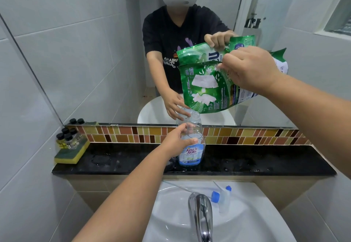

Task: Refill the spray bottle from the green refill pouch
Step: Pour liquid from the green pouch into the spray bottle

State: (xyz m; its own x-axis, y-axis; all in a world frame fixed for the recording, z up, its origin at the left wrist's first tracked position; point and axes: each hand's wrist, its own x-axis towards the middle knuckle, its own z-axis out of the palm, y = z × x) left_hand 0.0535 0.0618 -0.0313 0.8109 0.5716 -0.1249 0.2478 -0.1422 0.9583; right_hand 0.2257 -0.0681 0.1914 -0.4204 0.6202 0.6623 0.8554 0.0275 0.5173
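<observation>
Head view: left hand (179, 139) curls round the shoulder of the clear spray bottle (191, 143), which stands upright and uncapped on the black counter ledge (266, 162) behind the sink (171, 213). Right hand (250, 72) pinches the upper edge of the green refill pouch (207, 87), held tilted in the air with its lower corner just above and beside the bottle mouth — not touching, as far as can be told. No liquid stream visible. Bottle looks near empty; level hard to read through the clear wall.

Step in hand, judged: lining up the pour. To do it well — bring the pouch's open corner directly over the narrow neck before tipping further, keep the left grip firm so the bottle can't skid on the wet-looking ledge, tilt slowly, since a floppy pouch can surge and overshoot.

Trigger sprayer head (221, 198) with its dip tube lies on the sink rim beside the faucet (201, 211). Sponge (71, 153) with small dark-capped bottles (68, 137) sits at the ledge's left end.
</observation>
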